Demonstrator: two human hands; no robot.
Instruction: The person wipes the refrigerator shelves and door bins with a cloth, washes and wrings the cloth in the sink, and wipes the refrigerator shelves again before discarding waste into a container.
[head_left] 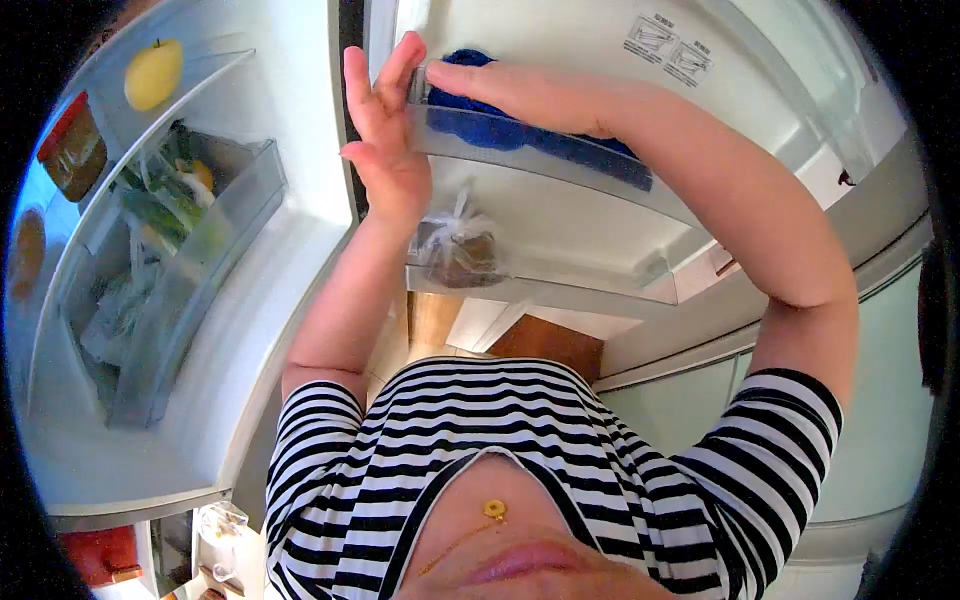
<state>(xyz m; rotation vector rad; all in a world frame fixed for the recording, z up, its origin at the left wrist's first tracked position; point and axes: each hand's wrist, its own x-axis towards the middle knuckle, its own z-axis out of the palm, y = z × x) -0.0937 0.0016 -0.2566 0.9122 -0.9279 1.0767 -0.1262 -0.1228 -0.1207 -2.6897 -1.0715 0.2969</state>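
My left hand (388, 130) is raised at the left end of a clear door shelf (560, 155), its fingers apart and nothing in them. My right hand (530, 95) reaches across from the right over the same shelf, on a bunched dark blue cloth (475, 128). Some of the cloth shows above the hand and more through the shelf's clear front, stretching to the right. Part of the right hand's fingers is hidden; what shows presses against the cloth. The two hands come close together near the shelf's left end.
A lower door shelf (560, 285) holds a knotted plastic bag (458, 245) with something brown inside. At left, the open fridge has a yellow apple (154, 75), a red-lidded jar (75, 150) and a clear drawer (200, 300) of bagged greens. Pale cabinets (870, 400) stand at right.
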